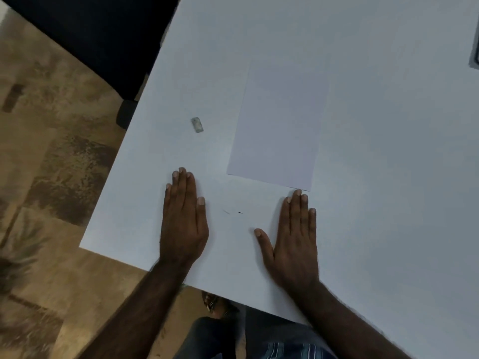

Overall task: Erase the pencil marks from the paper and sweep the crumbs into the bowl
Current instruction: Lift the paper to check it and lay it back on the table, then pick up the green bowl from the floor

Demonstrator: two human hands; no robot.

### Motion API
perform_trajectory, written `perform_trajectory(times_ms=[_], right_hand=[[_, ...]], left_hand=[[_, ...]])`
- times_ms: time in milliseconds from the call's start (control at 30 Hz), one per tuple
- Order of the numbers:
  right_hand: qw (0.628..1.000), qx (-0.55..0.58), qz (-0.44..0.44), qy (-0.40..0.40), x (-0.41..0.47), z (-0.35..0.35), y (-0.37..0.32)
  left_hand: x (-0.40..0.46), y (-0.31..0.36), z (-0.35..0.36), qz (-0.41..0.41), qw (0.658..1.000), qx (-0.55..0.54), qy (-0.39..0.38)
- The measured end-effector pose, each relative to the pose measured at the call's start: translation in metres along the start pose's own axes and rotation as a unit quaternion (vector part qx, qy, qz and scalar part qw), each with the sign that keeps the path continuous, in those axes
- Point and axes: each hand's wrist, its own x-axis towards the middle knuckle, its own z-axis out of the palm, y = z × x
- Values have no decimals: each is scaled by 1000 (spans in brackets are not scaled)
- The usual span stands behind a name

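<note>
Both our hands, left hand (184, 221) and right hand (295, 237), lie flat on the surface (388, 151), each grip apart and empty. The paper (278, 125) sits just past our right fingertips, the eraser (197, 124) beyond the left. No bowl in sight, so crumbs could easily scatter.

A table (388, 177) with a sheet of paper (280, 125) lying flat on it. An eraser (197, 124) lies to the paper's left, apart from it. Nearer the person, the left hand (184, 226) and right hand (295, 242) rest flat on the table, the right hand's fingertips (298, 194) at the paper's near edge.
</note>
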Motion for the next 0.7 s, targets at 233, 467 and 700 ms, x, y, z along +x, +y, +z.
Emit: perform_trajectory(times_ms=[233, 467, 700], right_hand=[[994, -32, -102, -38, -2, 17, -50], [970, -51, -230, -59, -1, 28, -75], [983, -68, -170, -29, 28, 25, -68]], left_hand=[[-54, -32, -5, -16, 999, 27, 15], [-93, -45, -10, 4, 999, 38, 12], [-106, -50, -11, 22, 998, 52, -19]])
